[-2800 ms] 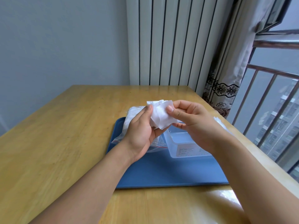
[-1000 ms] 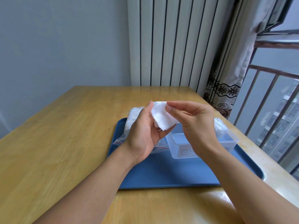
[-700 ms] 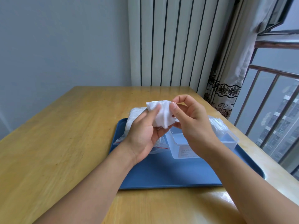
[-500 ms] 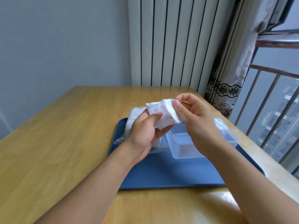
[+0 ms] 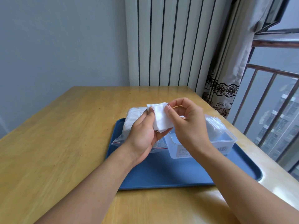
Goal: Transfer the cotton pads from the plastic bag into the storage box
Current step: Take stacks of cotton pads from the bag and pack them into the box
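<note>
A small stack of white square cotton pads (image 5: 160, 118) is held up above the tray. My left hand (image 5: 143, 135) grips the stack from the left, thumb on its front. From the right, my right hand (image 5: 187, 125) pinches the stack's upper edge with thumb and forefinger. Behind my left hand lies the clear plastic bag (image 5: 132, 118) with a red zip line, still full of pads. The clear storage box (image 5: 226, 143) sits on the tray under my right hand, with several pads stacked at its right end (image 5: 213, 125).
A blue tray (image 5: 169, 172) on the wooden table (image 5: 56, 143) carries the bag and box. A white radiator stands behind the table; a curtain and a window railing are at the right, close to the table's right edge.
Both hands have kept hold of the pad stack, turning and squaring it between the fingers. My right hand's fingers shifted from the stack's side to its upper edge. Bag and box stayed put.
</note>
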`<action>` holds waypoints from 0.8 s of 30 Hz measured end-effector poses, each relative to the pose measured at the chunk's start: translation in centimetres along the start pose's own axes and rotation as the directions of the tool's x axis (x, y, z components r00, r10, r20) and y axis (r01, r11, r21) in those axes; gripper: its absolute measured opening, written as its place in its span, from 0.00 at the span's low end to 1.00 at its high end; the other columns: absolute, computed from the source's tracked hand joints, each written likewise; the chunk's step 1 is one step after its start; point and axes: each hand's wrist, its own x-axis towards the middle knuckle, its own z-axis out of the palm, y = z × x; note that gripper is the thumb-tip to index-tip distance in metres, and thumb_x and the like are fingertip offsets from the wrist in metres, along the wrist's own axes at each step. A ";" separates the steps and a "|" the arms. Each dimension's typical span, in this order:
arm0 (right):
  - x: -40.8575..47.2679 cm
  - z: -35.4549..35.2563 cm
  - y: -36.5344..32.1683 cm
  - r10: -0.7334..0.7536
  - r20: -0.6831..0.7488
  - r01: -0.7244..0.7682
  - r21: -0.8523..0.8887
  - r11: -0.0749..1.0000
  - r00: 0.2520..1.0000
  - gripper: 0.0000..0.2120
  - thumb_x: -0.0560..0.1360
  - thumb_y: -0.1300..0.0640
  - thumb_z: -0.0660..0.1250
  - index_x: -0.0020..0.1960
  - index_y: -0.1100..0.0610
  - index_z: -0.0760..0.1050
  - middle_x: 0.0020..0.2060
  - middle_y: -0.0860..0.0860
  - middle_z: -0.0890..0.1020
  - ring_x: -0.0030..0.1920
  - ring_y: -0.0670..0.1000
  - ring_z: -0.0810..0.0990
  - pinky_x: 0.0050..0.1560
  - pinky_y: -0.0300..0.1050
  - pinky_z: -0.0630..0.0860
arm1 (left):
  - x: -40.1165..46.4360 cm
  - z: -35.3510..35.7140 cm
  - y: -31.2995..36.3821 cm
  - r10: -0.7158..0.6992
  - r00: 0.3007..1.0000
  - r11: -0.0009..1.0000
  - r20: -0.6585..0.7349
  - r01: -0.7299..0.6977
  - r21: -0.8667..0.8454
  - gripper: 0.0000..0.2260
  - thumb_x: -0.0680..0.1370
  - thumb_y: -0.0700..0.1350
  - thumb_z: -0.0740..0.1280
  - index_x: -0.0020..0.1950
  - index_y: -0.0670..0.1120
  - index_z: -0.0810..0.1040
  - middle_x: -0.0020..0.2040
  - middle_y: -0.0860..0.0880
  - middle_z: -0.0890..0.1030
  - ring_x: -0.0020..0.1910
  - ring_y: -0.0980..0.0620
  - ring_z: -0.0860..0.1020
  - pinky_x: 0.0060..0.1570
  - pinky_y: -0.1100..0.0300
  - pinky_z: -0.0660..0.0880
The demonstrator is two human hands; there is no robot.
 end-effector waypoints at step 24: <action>1.2 -2.3 -0.1 -0.289 0.287 0.381 -0.353 0.854 0.913 0.09 0.74 0.60 0.76 0.50 0.47 0.83 0.46 0.44 0.76 0.49 0.40 0.74 0.48 0.28 0.66 | -0.2 -0.2 0.5 -0.002 0.998 0.982 0.055 -0.008 0.189 0.11 0.84 0.42 0.59 0.61 0.48 0.79 0.59 0.44 0.84 0.57 0.51 0.83 0.59 0.52 0.80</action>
